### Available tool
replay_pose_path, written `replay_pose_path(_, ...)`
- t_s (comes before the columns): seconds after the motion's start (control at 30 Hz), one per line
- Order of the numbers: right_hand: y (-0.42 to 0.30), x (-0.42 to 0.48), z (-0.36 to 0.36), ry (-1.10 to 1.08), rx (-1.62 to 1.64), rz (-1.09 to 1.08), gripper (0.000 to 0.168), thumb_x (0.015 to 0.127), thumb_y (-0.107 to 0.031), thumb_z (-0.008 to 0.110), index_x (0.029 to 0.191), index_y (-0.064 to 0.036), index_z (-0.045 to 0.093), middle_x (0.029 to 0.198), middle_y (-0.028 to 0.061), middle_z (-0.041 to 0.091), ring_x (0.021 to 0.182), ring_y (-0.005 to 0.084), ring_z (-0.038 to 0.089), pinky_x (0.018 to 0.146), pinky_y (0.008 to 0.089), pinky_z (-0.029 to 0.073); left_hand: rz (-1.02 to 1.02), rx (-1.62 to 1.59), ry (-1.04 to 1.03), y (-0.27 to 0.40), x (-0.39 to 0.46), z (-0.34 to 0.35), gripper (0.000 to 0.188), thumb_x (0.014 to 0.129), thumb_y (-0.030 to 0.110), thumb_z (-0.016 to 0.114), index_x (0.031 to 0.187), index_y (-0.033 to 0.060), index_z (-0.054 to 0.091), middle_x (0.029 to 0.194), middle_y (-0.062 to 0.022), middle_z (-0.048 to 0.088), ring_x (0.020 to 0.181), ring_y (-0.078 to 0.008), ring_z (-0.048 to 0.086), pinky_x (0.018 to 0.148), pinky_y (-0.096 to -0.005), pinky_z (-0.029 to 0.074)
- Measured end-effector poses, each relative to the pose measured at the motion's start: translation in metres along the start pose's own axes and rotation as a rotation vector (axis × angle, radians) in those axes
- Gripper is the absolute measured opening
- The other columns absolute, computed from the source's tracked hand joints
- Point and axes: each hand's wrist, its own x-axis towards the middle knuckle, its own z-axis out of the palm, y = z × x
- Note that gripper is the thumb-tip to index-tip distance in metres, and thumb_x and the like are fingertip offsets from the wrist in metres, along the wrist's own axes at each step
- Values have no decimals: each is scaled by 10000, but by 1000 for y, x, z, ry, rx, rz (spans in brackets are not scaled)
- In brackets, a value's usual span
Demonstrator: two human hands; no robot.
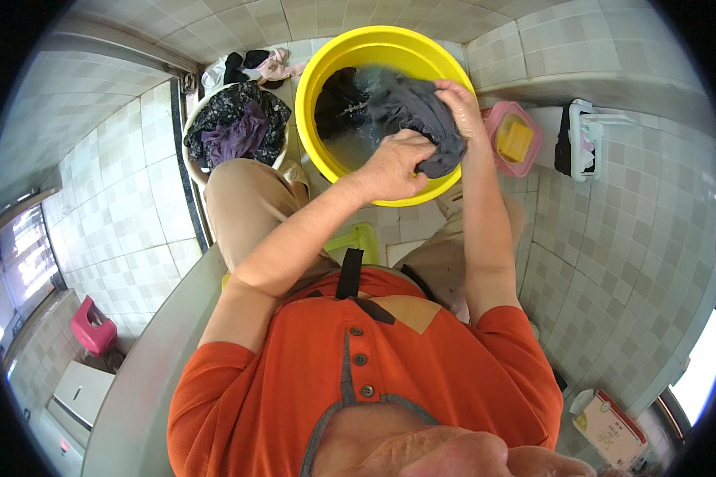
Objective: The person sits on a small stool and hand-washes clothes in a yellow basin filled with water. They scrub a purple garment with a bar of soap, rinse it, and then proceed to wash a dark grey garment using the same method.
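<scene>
A round yellow plastic tub [308, 128] stands on the tiled floor between my feet, with cloudy water and dark fabric [339, 107] in it. My left hand [401, 162] grips the lower end of a wet dark grey garment [414, 110] above the tub's near rim. At the right rim, my right hand [460, 110] holds the same garment by its upper edge, fingers curled over the cloth. The garment's far part trails down into the water. How deep the water is cannot be made out.
A white basket [189, 161] at the left holds black patterned and purple clothes [238, 134]. Small garments [274, 65] lie behind it. Right of the tub, a pink soap dish [537, 128] holds a yellow soap bar [514, 142], beside a white wall-side container [585, 170]. A light green stool [361, 235] is under me.
</scene>
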Motion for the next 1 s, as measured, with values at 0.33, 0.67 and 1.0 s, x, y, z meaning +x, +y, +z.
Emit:
replay_pose_path(0.33, -51, -47, 35, -198, -276, -279, 103, 774, -42, 586, 871, -51, 622, 862, -16, 601, 823, 84, 543, 759, 237, 440, -795, -1040, 340, -29, 20, -44, 451, 921, 394, 548, 1191, 34, 524, 1103, -70, 598, 1005, -176, 564, 875, -354, 440)
replay_pose_path(0.67, 32, -58, 23, 174, -165, -286, 173, 815, 24, 539, 939, -29, 648, 845, -6, 621, 721, 67, 531, 669, 210, 424, -1052, -760, 728, -46, 3, -47, 443, 946, 359, 491, 1324, 141, 411, 1255, -28, 520, 1084, -228, 503, 907, -462, 377)
replay_pose_path(1.0, 18, -69, -3, 343, -18, -376, 176, 808, 36, 572, 964, -7, 641, 891, 25, 625, 780, 77, 546, 702, 211, 430, -533, -1039, 769, -69, 10, -117, 394, 976, 286, 398, 1267, 25, 446, 1259, -135, 518, 1159, -297, 493, 1006, -430, 377)
